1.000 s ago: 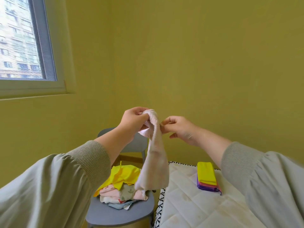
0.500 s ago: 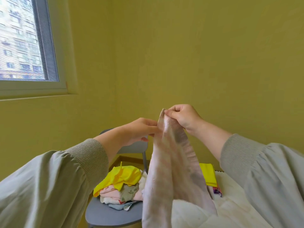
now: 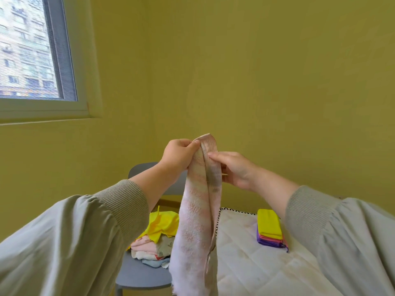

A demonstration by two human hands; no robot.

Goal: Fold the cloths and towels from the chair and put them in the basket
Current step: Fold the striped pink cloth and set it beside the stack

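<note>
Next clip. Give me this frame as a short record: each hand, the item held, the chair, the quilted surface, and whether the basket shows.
left hand: pinches the top of the pink striped towel
right hand: holds the same towel slightly lower, on its right side
towel state: hangs down as a long narrow strip
chair: grey; carries an unfolded cloth pile, yellow on top
quilted surface: holds a folded stack, yellow over pink and purple
basket: not in view

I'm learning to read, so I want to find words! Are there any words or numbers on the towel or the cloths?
None. The pink striped towel shows only stripes, the folded stack and the pile on the chair bear no readable print, and the view through the window is too blurred.
</note>
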